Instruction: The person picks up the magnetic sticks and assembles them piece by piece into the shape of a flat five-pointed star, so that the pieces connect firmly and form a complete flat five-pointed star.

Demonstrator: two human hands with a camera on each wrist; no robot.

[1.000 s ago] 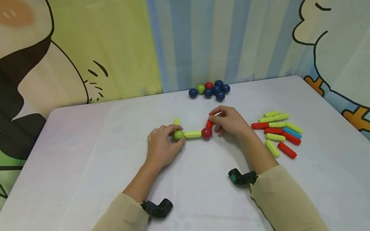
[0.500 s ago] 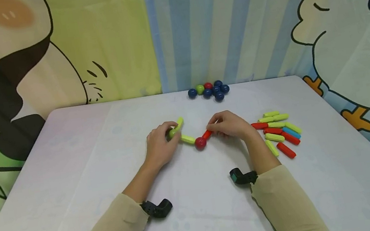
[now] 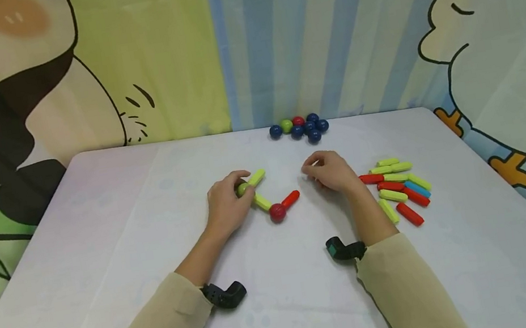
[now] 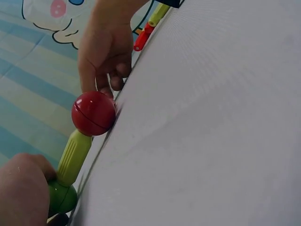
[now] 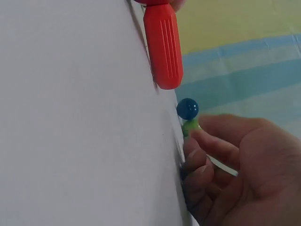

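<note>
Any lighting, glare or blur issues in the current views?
Head view: fairly even light, with faint, soft shadows near the right hand. Left wrist view: dimmer, the white tabletop looking grey with fine fanning lines near the top, and a small highlight on the red ball. Right wrist view: also greyish, slightly soft, with glints on the blue ball.

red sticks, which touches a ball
The red stick left of the right hand, its end against the nearer red ball; the other red sticks lie farther right, touching none.
</note>
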